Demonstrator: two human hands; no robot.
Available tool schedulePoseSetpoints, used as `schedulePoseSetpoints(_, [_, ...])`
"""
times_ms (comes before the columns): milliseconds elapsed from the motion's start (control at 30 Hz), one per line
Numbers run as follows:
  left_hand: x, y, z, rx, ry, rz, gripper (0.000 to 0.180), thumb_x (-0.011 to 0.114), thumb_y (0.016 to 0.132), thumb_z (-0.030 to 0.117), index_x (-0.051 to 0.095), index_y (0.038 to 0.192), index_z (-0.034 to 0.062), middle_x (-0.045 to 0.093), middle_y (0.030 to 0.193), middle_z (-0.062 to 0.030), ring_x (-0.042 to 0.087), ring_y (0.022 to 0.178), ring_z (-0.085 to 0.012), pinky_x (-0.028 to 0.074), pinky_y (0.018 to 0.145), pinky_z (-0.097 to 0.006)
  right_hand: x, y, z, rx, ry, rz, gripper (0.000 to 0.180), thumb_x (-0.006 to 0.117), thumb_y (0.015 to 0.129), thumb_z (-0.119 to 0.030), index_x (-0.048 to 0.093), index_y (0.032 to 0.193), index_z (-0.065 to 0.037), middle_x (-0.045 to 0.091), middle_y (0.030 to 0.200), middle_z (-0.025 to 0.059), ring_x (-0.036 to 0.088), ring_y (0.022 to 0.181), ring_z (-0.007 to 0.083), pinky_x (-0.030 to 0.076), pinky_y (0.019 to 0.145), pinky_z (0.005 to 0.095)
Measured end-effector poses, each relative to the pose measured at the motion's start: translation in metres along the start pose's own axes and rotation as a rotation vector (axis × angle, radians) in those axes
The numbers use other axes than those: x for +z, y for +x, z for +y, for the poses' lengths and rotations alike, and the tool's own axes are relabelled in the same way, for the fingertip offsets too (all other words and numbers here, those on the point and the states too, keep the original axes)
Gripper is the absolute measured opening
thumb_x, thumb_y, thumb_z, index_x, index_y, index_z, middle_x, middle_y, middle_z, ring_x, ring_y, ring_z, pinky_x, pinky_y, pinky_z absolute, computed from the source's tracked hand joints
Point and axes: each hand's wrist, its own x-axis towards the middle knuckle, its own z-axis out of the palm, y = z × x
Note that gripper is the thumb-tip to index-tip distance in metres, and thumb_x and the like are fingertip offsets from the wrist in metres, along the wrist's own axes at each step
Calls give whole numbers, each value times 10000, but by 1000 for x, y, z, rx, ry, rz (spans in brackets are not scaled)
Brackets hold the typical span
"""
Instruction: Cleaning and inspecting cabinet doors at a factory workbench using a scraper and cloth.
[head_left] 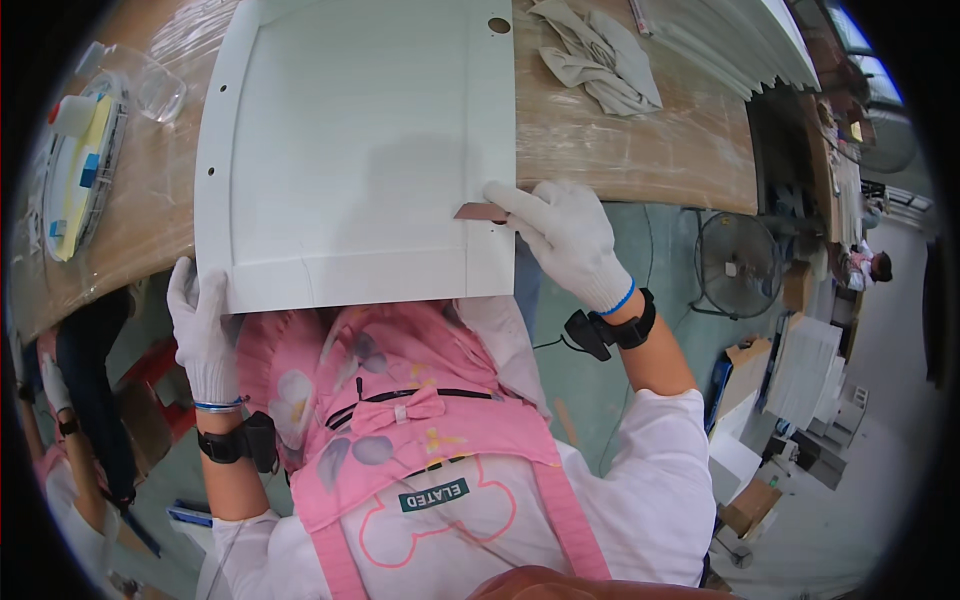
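A white panel [345, 190] with raised borders and small holes along its left edge lies on the table, its near end jutting over the front edge towards me. My left hand [203, 320], in a white knit glove, grips the panel's near left corner. My right hand [560, 235], gloved likewise, is closed on a thin reddish-brown flat piece [480, 212] with a slanted end. That piece rests against the panel's right border, beside a hole partly hidden by the fingers. Its exact kind cannot be made out.
Brown wrapped tabletop [650, 160] carries a crumpled grey cloth [600, 60], stacked white sheets [725, 35], a clear bottle [150, 85] and a yellow-and-white tray-like item [85, 180]. A floor fan [738, 262] stands right. Another person's gloved hand [55, 385] shows at left.
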Motion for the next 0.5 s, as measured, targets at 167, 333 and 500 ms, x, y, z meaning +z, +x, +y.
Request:
schedulePoseSetpoints(167, [4,10,27,106,344,-31,671,690,906,230,376,1469,42,575,1285,-165,570,1129,-206,465,962,-323,11,-6,14,-54,66,30,309,656,842,-128,642,1145,-184,540,695,53,574,718,271,460,692,404])
schedulePoseSetpoints(333, [8,25,24,166,498,-123,753,690,861,279,360,1511,89,491,1437,-169,521,1251,-240,402,1050,-333,3,4,5,-33,68,-63,357,584,842,-89,633,1177,-204,559,691,68,598,721,278,463,676,417])
schedulePoseSetpoints(500, [12,31,23,228,598,-125,759,656,875,300,328,1528,92,440,1497,-158,494,1303,-247,368,1078,-316,-6,8,-2,33,158,-136,422,547,837,-45,624,1237,-159,556,718,91,572,725,313,451,691,428])
